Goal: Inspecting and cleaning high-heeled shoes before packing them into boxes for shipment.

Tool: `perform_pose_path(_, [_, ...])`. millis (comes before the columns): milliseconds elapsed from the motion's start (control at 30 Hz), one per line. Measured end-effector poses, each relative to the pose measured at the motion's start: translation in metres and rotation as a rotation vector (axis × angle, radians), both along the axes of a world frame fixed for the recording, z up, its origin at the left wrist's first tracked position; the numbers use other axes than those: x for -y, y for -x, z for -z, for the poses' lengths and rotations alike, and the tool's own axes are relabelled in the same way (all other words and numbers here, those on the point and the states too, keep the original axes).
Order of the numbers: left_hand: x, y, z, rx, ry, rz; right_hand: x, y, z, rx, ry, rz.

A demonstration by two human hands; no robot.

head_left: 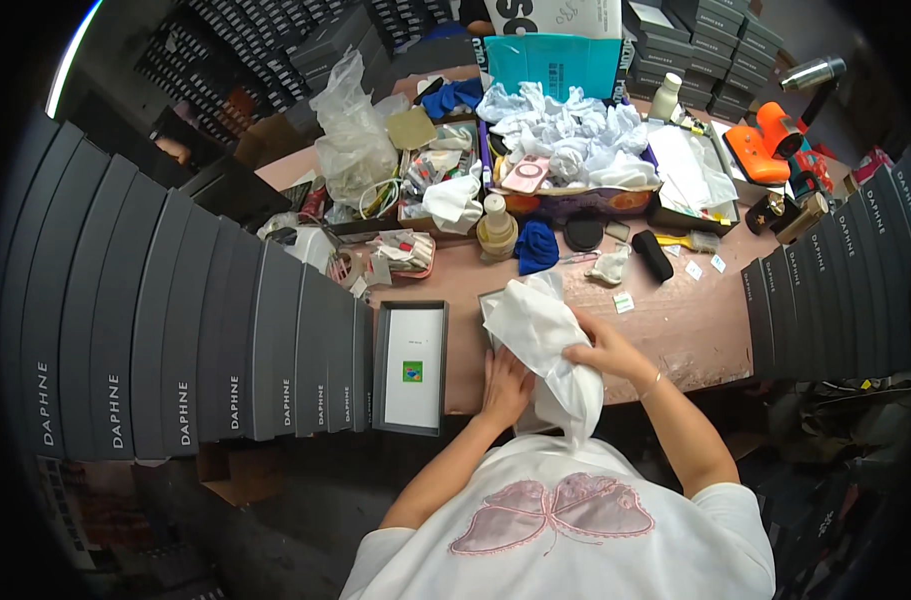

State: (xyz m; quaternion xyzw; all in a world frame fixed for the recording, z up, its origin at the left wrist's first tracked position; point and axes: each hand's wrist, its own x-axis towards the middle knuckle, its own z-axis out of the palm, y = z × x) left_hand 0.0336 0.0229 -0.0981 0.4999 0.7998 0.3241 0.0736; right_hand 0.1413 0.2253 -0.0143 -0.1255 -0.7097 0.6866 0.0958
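A bundle of white tissue paper lies over a grey box at the table's near edge, hiding most of it; what the paper wraps, if anything, cannot be seen. My right hand grips the bundle from the right, thumb on top and the other fingers partly hidden behind it. On the near left side, my left hand rests against the box and paper with its fingers stretched out. To its left is a shallow grey box tray with a white inside, holding a small green square.
Tall stacks of grey shoe boxes wall in the left, with more boxes at right. Behind are a carton of crumpled paper, a pump bottle, a blue cloth, a black case, a brush and an orange tool.
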Motion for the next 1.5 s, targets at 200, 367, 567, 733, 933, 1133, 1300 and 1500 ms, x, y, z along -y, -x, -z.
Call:
perform_pose_path(200, [0.024,-0.011,-0.040,1.910,-0.394,-0.207,0.076,0.012,-0.004,-0.006,0.559,0.342])
perform_pose_path(367, [0.027,0.049,-0.067,1.752,-0.329,0.056,0.084,0.019,-0.012,0.057,-0.052,0.266])
perform_pose_path(567, [0.031,0.005,-0.036,1.603,-0.570,-0.301,0.067,0.064,-0.042,-0.092,-0.815,0.043])
perform_pose_path(733, [0.018,0.022,-0.045,1.546,-0.501,-0.501,0.087,0.092,-0.047,-0.288,-0.939,0.084])
perform_pose_path(933, [0.037,0.065,-0.044,1.903,-0.803,-0.588,0.044,-0.006,-0.093,0.405,-0.297,-0.213])
perform_pose_path(1133, [0.025,0.055,-0.056,1.747,-0.792,-0.672,0.096,0.002,-0.056,0.115,0.386,0.220])
perform_pose_path(1300, [0.031,0.049,-0.062,1.589,-0.697,-0.741,0.084,-0.013,-0.004,-0.076,-0.206,0.073])
perform_pose_path(1500, [0.040,0.014,-0.057,1.281,-0.638,-0.288,0.110,-0.003,0.008,0.227,0.460,0.168])
